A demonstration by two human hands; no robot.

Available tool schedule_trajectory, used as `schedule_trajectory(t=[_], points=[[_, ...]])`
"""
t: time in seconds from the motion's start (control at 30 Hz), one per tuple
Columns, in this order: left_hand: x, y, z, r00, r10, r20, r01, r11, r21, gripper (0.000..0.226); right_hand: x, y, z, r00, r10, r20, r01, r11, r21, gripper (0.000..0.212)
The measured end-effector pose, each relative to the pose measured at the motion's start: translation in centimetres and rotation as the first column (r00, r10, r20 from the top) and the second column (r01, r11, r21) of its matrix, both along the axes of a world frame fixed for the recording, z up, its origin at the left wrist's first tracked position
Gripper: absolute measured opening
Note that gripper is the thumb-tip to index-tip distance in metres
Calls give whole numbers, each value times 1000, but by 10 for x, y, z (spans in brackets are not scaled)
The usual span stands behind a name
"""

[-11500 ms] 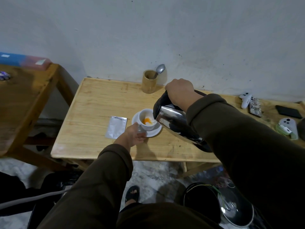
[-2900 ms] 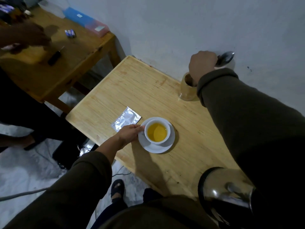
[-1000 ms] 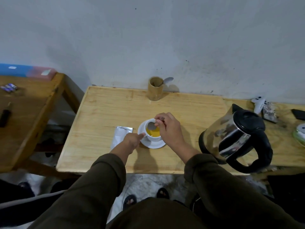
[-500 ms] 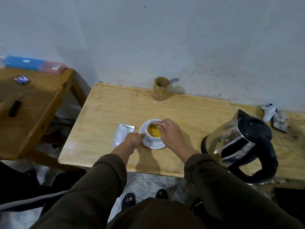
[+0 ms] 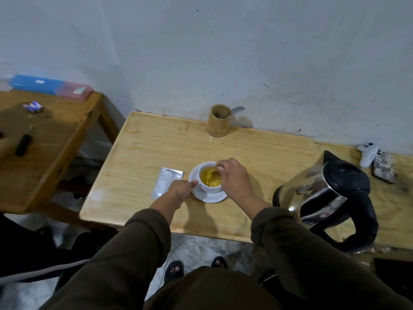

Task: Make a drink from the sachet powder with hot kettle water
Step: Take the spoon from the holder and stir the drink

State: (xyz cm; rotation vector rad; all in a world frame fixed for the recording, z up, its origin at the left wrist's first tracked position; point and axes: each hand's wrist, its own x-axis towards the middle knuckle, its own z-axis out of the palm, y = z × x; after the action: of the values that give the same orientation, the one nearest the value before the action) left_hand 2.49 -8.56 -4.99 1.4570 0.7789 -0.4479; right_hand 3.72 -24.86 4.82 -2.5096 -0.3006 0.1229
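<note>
The emptied sachet [image 5: 166, 182] lies flat at nine o'clock of the cup [image 5: 209, 179]. The left hand [image 5: 180, 190] pinches the saucer [image 5: 210, 195] rim to steady it. The spoon [image 5: 216, 174], lifted clear a second ago, now sits in the yellow drink, gripped by the right hand [image 5: 233, 177]: stirring, I'd say, is underway. The kettle [image 5: 328, 195] stands at three o'clock, well apart; the near table [image 5: 143, 153] edge is close, with bare wood towards twelve.

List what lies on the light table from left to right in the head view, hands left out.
Sachet → cup on its saucer → kettle → white controller.
</note>
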Motion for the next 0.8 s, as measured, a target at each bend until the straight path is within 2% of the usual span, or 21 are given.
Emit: schedule_trajectory(t=[0.23, 0.4, 0.5, 0.63, 0.8], points=[[2, 2, -6, 1000, -8, -12, 9, 1000, 26, 34, -1, 5, 2, 999, 18, -40, -17, 1000, 27, 26], [2, 2, -7, 1000, 4, -9, -4, 1000, 9, 45, 2, 3, 2, 998, 36, -42, -37, 999, -21, 24], [2, 2, -8, 1000, 9, -5, -9, 1000, 12, 36, 3, 0, 0, 1000, -2, -11, 2, 998, -58, 26], [4, 3, -13, 1000, 1, -1, -1, 1000, 15, 22, 3, 2, 0, 1000, -13, -23, 12, 1000, -28, 26], [4, 3, -10, 1000, -6, 5, 6, 1000, 27, 34, 0, 9, 3, 999, 14, -40, -13, 1000, 23, 24]])
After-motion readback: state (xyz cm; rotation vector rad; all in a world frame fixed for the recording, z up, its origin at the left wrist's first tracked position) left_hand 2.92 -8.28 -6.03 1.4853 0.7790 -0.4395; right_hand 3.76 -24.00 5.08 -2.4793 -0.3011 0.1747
